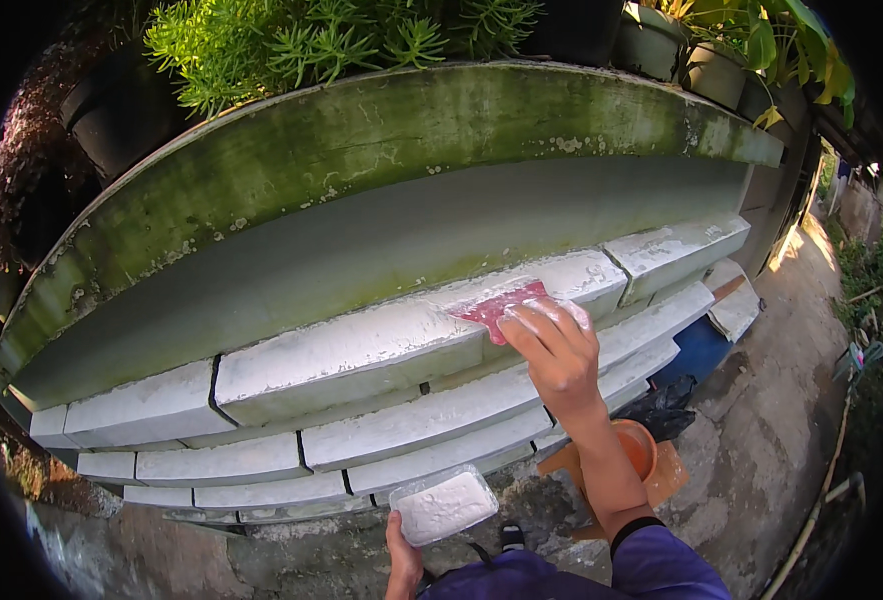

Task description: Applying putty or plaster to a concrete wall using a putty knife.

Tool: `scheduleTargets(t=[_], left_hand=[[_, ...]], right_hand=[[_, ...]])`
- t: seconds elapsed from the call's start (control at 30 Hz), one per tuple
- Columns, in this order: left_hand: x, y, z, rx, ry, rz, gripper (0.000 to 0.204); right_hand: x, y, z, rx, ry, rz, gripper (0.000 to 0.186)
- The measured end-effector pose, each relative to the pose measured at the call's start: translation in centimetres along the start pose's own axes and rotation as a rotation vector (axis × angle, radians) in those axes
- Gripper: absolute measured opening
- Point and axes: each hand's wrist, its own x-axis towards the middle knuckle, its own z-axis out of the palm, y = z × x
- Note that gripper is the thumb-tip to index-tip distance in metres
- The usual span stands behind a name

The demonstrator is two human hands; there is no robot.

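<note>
on white ledge point(326, 350) — one scraper point(491, 312)

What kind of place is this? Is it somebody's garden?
It looks outdoors, maybe a yard or side path by a building, though I can't tell whose. Flowerpots and leafy green plants stand above a mossy ledge, and a rough path runs alongside.

The scraper point(496, 311) is flat, red and smeared with white, slanted in the right hand point(558, 355) with its wide edge against the top ledge point(331, 355). That ledge is a long pale block, patchily white on top, greenish along its front. The tub point(431, 479), clear and rectangular, sits tilted in the left hand point(401, 560), holding lumpy white paste point(449, 507).
</note>
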Motion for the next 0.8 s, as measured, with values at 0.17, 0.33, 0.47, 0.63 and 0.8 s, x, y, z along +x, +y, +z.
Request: scheduleTargets(t=[0.17,0.33,0.47,0.63,0.8], left_hand=[[-0.3,0.6,0.2,0.023,-0.020,-0.012,0.065],[-0.5,0.3,-0.8,-0.024,0.015,0.039,0.063],[-0.2,0.1,-1.1,-0.019,-0.005,0.001,0.062],[0.2,-0.4,-1.8,-0.006,0.030,0.026,0.062],[-0.2,0.2,-1.5,-0.089,0.041,0.018,0.059]], right_hand=[[-0.7,-2.2,1.7,0.042,-0.135,0.000,0.028],[-1.5,-4.7,0.6,-0.025,-0.031,-0.052,0.024],[0.4,-2.6,2.2,-0.113,-0.006,-0.019,0.025],[-0.3,-4.7,2.7,-0.019,-0.122,-0.050,0.025],[-0.3,-5.4,1.0,0.075,-0.021,-0.081,0.029]])
